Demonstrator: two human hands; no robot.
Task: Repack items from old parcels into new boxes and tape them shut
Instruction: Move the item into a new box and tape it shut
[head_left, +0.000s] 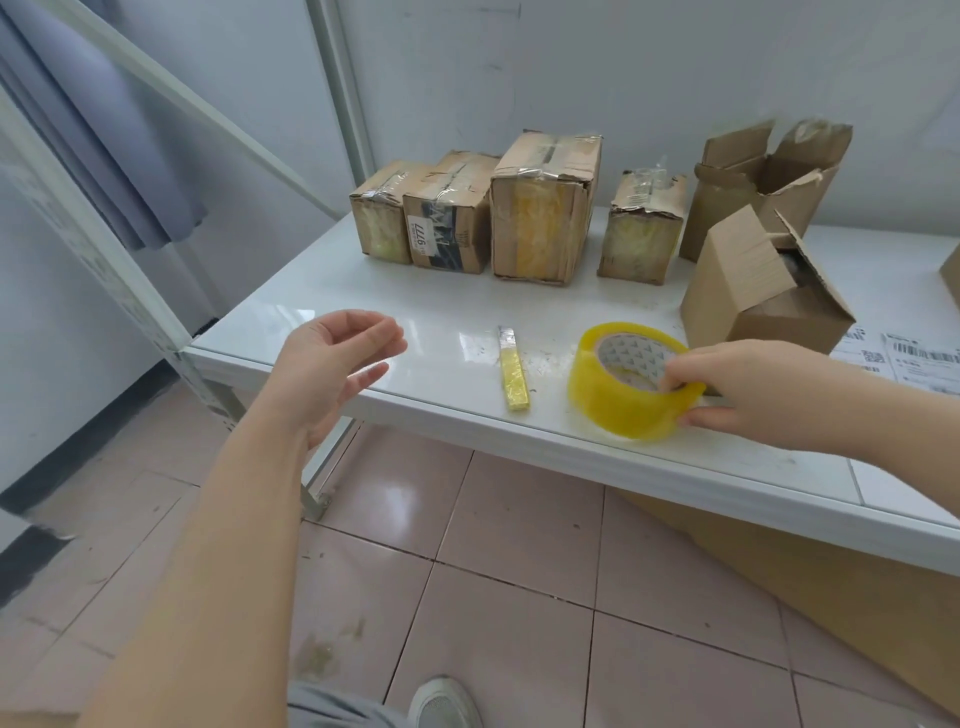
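Left hand (332, 364) spread, empty, above table (363, 306) edge; right hand (748, 395) grip pinching yellow tape roll (626, 384)

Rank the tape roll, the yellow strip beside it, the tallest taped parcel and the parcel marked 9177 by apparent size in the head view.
1. Tallest taped parcel
2. Parcel marked 9177 and tape roll: look alike, and the roll is nearer the camera, so unranked
3. Yellow strip

Bare table (431, 317) front; taped parcels (519, 213) behind.
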